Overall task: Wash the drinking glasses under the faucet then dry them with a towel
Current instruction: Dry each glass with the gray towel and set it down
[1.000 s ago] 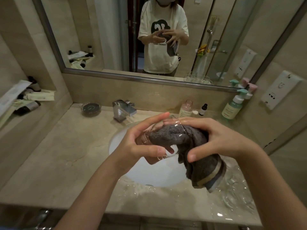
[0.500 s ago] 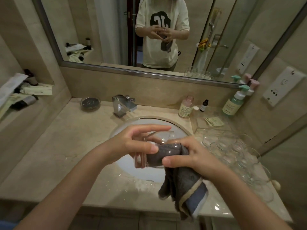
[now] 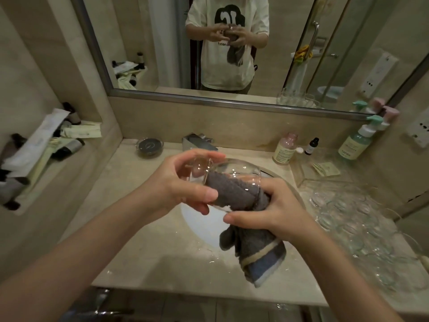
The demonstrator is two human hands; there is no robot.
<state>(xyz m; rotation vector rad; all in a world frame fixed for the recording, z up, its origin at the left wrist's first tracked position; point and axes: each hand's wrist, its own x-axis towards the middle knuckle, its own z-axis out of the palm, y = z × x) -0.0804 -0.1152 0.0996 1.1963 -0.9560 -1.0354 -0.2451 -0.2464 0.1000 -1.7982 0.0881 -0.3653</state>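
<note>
Over the basin [image 3: 199,226], the left hand [image 3: 183,189] grips the drinking glass [image 3: 222,175] lying sideways, mouth toward four o'clock; the right hand [image 3: 276,208] pinches the grey towel [image 3: 234,191] stuffed inside.

Left of the sink [image 3: 199,223] the tabletop [image 3: 130,205] lies bare — a hand passes freely there; right of it, crowded glasses [image 3: 348,212] block the way, bottles [image 3: 285,148] behind.
</note>
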